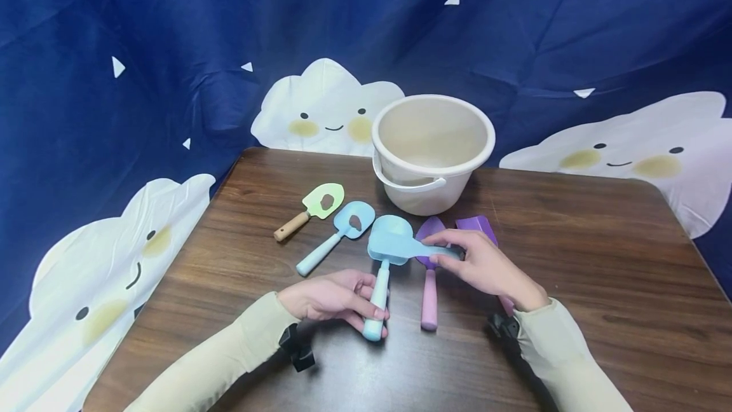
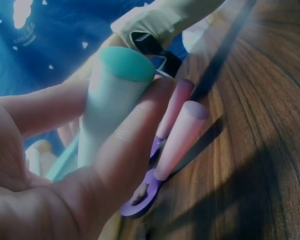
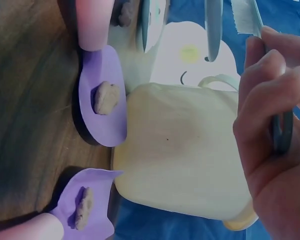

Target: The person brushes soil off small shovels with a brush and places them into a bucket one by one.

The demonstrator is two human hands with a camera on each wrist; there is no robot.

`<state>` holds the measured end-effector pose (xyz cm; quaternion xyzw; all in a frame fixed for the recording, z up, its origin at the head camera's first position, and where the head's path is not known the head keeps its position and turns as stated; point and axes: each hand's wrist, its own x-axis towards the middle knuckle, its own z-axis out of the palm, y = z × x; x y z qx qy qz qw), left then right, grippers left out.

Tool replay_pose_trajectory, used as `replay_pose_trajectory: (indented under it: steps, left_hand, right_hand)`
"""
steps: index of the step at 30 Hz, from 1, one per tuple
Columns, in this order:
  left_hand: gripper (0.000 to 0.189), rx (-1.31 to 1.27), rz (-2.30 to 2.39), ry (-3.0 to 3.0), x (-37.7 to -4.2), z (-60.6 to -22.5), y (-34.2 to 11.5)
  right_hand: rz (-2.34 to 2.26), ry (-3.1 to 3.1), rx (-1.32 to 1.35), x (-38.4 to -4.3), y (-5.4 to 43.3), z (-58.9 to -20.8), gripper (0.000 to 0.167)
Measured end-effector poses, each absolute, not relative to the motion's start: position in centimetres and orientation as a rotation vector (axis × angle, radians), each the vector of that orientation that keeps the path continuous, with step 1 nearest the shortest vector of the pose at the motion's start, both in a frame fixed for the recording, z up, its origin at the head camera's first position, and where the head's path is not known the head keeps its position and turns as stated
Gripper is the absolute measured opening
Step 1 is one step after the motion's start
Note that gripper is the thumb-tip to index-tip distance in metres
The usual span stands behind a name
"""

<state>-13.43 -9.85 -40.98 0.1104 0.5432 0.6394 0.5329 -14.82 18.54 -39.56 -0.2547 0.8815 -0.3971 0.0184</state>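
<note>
My left hand [image 1: 332, 297] holds a light blue toy shovel [image 1: 383, 281] by its pale handle, thumb and fingers on either side of the handle end [image 2: 117, 95]. The shovel's scoop points away toward the bucket. Its handle is tilted up off the table. My right hand [image 1: 486, 262] pinches the narrow handle of a light blue flat-bladed tool [image 1: 420, 248], whose blade lies across the shovel's scoop in the head view. In the right wrist view, the fingers [image 3: 270, 90] curl round that handle. What lies in the scoop is hidden.
Behind stands a white bucket [image 1: 434, 189]. A green trowel [image 1: 314, 201] and another blue shovel [image 1: 341, 231] lie to the left. A pink-handled purple shovel [image 1: 429, 301] and a square purple shovel [image 1: 479, 223] lie right. Brownish lumps [image 3: 106, 98] sit on these four blades.
</note>
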Motion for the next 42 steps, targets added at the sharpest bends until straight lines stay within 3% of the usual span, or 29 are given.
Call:
replay_pose_trajectory:
  steps: [16,24,33,42]
  left_hand:
    - [0.042,0.295,1.518,1.271,-13.7,-41.0,-10.0]
    - [0.039,0.288,1.517,1.256,-13.7,-41.0,-10.0]
    - [0.039,0.286,1.511,1.261,-13.6,-41.0,-9.9]
    - [0.026,0.284,1.533,1.301,-13.8,-41.1,-10.0]
  right_hand:
    - [-1.187,2.803,-0.839,-15.3,18.5,-39.9,0.031]
    - [-1.085,2.988,-0.883,-16.2,19.2,-39.6,0.03]
    - [-1.051,3.098,-0.744,-16.3,19.3,-39.4,0.028]
    - [-1.19,2.902,-0.885,-15.3,18.7,-39.2,0.029]
